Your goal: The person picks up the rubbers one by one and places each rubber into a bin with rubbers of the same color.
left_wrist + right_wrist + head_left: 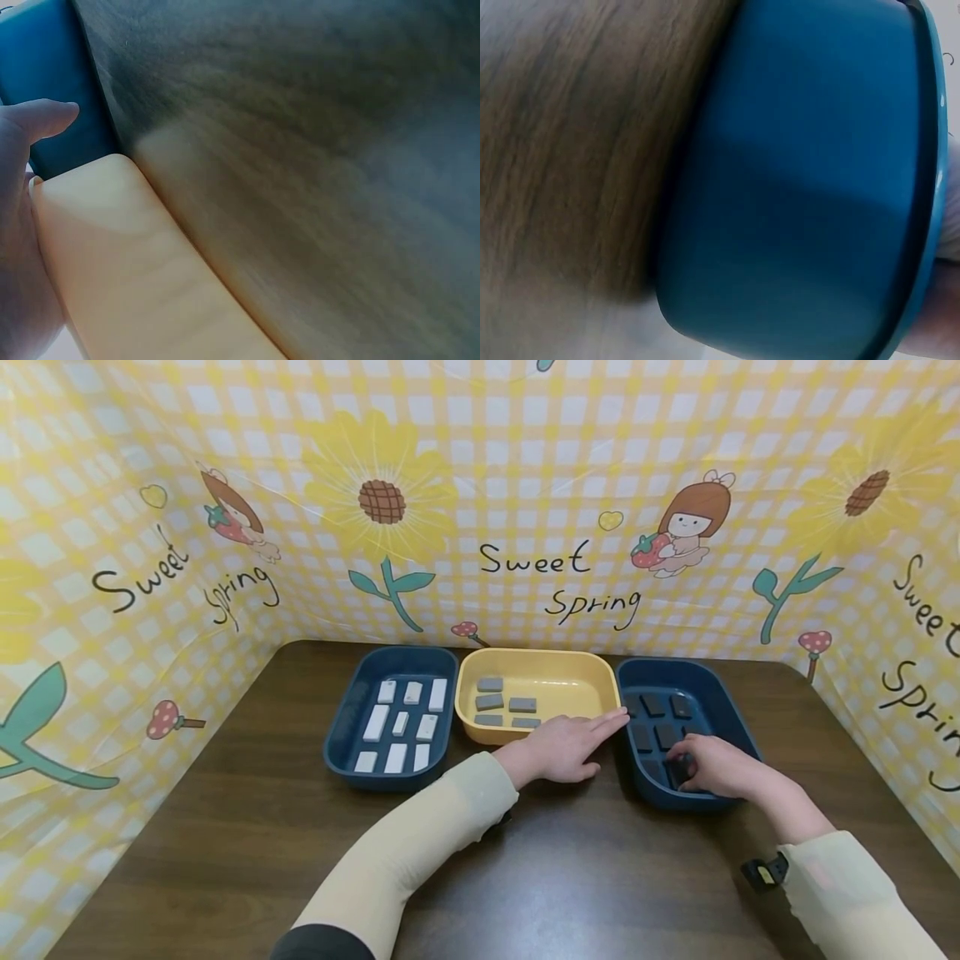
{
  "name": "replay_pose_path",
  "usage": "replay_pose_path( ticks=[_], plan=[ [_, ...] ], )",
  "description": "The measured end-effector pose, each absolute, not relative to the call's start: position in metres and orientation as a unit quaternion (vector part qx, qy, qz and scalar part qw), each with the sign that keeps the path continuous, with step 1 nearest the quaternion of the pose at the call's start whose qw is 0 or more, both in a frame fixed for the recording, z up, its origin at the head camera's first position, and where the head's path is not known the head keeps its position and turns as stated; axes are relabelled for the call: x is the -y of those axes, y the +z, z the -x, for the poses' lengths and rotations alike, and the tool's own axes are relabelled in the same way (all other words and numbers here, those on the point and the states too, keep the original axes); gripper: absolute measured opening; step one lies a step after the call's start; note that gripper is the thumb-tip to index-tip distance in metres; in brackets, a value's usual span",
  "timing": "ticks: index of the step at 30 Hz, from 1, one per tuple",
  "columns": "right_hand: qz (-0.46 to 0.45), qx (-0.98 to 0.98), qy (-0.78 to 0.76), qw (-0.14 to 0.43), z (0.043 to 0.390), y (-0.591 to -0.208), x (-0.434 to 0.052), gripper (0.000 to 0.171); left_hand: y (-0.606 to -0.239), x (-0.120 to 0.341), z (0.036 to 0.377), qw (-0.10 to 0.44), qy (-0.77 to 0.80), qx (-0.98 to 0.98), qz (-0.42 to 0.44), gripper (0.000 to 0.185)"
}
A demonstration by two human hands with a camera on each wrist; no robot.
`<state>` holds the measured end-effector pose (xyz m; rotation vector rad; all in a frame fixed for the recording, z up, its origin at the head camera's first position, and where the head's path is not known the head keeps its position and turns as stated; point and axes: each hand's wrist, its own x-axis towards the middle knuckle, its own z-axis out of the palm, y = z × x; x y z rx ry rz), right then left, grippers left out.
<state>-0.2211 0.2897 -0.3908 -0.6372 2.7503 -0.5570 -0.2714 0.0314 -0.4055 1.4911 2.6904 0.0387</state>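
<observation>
My left hand [562,750] lies across the near right corner of the yellow tray [558,658], its fingers straight and their tips at the rim of the right blue tray [722,714]. The left wrist view shows its thumb [49,120] held apart, in front of the blue wall. Over the near end of that blue tray, my right hand [712,767] bends its fingers down and pinches a black block [678,770], partly hidden by them. Other black blocks [664,737] lie around it in rows. The right wrist view mostly shows the tray's outer wall [802,165].
Several grey blocks [522,704] lie in the left part of the yellow tray. A second blue tray [347,731], to its left, holds several white blocks [376,723]. The trays stand side by side on a brown wooden table [555,877], before a patterned cloth [525,510].
</observation>
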Motion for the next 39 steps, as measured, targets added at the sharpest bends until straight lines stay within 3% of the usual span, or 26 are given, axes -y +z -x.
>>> replay_pose_path(
  ticks=[21, 39],
  plan=[
    [0.185, -0.959, -0.184, 0.115, 0.209, -0.381, -0.29, 0.043, -0.408, -0.036, 0.272, 0.029, 0.018, -0.871, -0.49, 0.08],
    [0.216, -0.963, -0.153, -0.047, 0.188, -0.353, -0.255, 0.033, -0.399, -0.03, 0.269, 0.033, -0.022, -0.879, -0.476, 0.079]
  ],
)
